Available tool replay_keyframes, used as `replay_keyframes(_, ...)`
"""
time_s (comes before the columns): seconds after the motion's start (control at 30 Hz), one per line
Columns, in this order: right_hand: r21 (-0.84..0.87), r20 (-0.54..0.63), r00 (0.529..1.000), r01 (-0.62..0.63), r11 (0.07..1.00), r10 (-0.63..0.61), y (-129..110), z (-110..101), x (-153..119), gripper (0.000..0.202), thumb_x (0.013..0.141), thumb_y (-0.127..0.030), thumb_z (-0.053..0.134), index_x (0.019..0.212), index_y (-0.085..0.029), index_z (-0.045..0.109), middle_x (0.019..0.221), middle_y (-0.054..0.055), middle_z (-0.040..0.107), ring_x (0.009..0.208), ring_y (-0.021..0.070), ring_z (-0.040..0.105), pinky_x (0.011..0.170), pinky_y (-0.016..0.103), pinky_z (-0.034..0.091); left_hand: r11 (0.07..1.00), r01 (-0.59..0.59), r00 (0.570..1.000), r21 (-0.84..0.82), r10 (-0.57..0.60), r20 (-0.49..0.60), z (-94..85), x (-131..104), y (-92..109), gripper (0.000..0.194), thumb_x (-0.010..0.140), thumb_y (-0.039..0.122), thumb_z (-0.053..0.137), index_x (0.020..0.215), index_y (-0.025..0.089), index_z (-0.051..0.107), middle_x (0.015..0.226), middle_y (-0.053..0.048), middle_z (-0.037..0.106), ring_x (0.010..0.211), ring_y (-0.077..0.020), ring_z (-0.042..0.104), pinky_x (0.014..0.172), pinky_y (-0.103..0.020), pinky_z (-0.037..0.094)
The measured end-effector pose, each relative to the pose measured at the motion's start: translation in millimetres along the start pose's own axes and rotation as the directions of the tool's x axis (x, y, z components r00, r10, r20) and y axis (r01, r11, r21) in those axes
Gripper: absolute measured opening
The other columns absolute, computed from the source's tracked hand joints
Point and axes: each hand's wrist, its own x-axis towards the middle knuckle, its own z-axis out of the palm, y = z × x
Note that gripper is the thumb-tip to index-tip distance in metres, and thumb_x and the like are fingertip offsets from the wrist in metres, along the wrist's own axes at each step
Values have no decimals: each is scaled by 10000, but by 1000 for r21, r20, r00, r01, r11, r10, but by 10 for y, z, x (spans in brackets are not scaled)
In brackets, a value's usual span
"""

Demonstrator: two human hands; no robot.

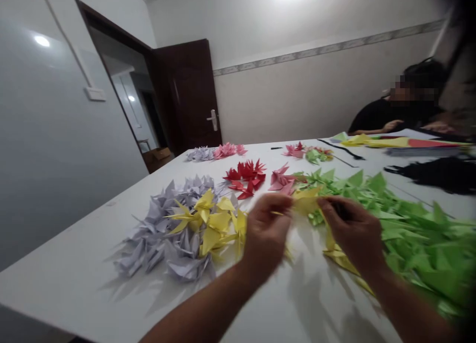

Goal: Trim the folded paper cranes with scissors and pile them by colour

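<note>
Between my two hands is a yellow folded paper piece [307, 205], held above the white table [275, 313]. My left hand [268, 229] is closed, its fingertips pinching the piece's left end. At its right end, my right hand [353, 231] pinches it with thumb and fingers. Motion blurs the fold's details. Yellow folded paper cranes [213, 226] lie to the left of my left hand, on and against a heap of pale lilac paper cranes [159, 234]. Beneath my right hand are more yellow folded papers [340, 257], partly hidden by it.
A large heap of green folded papers [420, 244] covers the right side. Red [245, 177] and pink [280, 179] ones sit farther back. At the far right are black strands [439, 174], coloured paper sheets [405, 142] and a seated person [375, 117]. A dark door [188, 95] stands behind.
</note>
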Motion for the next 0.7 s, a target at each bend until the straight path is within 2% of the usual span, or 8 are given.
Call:
replay_keyframes(0.07,50,41,995,86,995,-88,-25,36,-33,192,781,-358,657,828,-177,702,746,42,704,634,167,633,618,281,500,998,45,998,32,-43,-47,-115,68,-124,205,742,175,676,942,220,671,1034,-25,649,945,-151,570,781,-240,484)
replay_keyframes(0.13,76,80,976,196,978,-202,-79,63,-80,111,802,-293,653,824,-192,693,735,23,692,618,143,620,599,258,494,985,164,986,62,-162,-30,-270,138,-230,299,731,218,698,1027,241,669,1147,-39,625,1003,-169,571,752,-232,487)
replay_keyframes(0.23,95,124,926,345,934,-355,-211,76,-164,48,812,-192,643,840,-197,681,707,11,667,599,123,606,573,232,485,933,359,927,-1,-357,117,-413,165,-329,424,755,392,691,1154,265,624,1229,-67,582,917,-174,636,708,-264,517)
replay_keyframes(0.33,147,187,872,430,891,-452,-330,84,-247,107,811,-136,631,880,-200,683,712,15,664,596,116,610,561,217,489,880,462,872,-110,-428,238,-409,121,-366,502,720,506,696,1136,234,629,1015,-60,657,784,-155,668,695,-275,527)
replay_keyframes(0.43,229,276,828,437,870,-489,-383,122,-320,130,819,-127,616,896,-200,691,712,24,667,589,118,617,544,211,493,838,505,855,-207,-452,256,-366,92,-382,454,659,463,762,997,176,666,786,-20,662,710,-127,653,699,-256,519)
replay_keyframes(0.6,315,449,752,371,873,-482,-361,202,-386,118,837,-171,599,887,-210,699,745,34,693,627,130,645,565,215,511,769,548,836,-330,-501,223,-366,123,-408,345,560,247,835,851,142,682,771,-20,689,687,-101,630,690,-217,492)
replay_keyframes(0.7,302,486,760,317,899,-432,-323,211,-385,94,828,-222,615,887,-197,685,703,22,687,594,129,633,560,222,509,782,517,856,-348,-475,205,-384,155,-430,354,519,243,851,818,140,692,744,-16,692,680,-97,624,693,-207,481)
